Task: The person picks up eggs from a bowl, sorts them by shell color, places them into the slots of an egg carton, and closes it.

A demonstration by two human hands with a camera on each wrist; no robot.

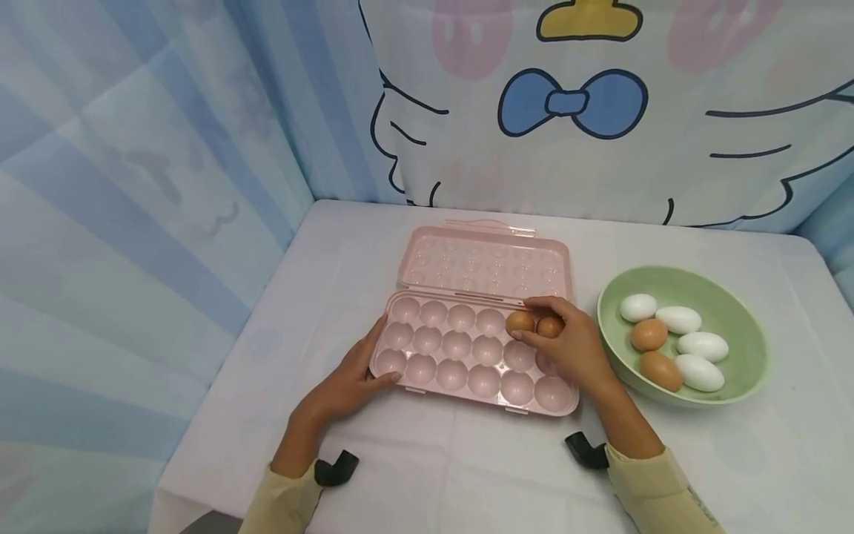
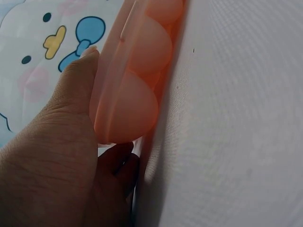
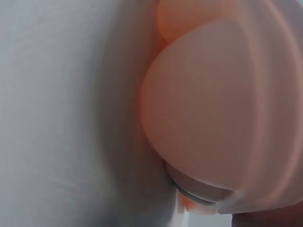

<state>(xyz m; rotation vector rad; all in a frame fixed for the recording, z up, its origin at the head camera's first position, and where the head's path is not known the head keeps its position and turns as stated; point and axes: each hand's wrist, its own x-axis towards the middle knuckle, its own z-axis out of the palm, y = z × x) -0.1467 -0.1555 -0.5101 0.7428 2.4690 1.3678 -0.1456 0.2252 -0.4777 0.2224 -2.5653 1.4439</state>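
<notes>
Brown and smooth, one egg (image 1: 520, 322) sits at the fifth cup from the left in the far row of a pink plastic tray (image 1: 452, 375). The right hand (image 1: 575, 343) has its grip clamped on that egg, thumb to the near side and fingers to the far, a pinch that seems suited to a fragile shell; whether the egg bears fully on its cup I cannot tell. A second brown egg (image 1: 551, 326) lies beneath the same hand, in the end cup just to the right. At the opposite end, the left hand (image 1: 347, 382) has its grip clamped on the tray's near left corner, thumb over the rim and fingers round the outer side, probably so the light plastic does not slide or tip. The left wrist view shows the cups bulging below the rim, which leaves room for fingers to tuck in. Behind, the lid (image 1: 490, 259) lies folded back along its hinge, keeping every cup reachable from above. Just right of the tray, a green bowl (image 1: 750, 348) holds four white eggs (image 1: 703, 346) and two other brown eggs (image 1: 660, 371); its curved wall should stop them rolling, and its place suits the right hand's reach. Everything stands on a white-covered desk (image 1: 427, 475), before a cartoon-printed curtain (image 1: 567, 178).
</notes>
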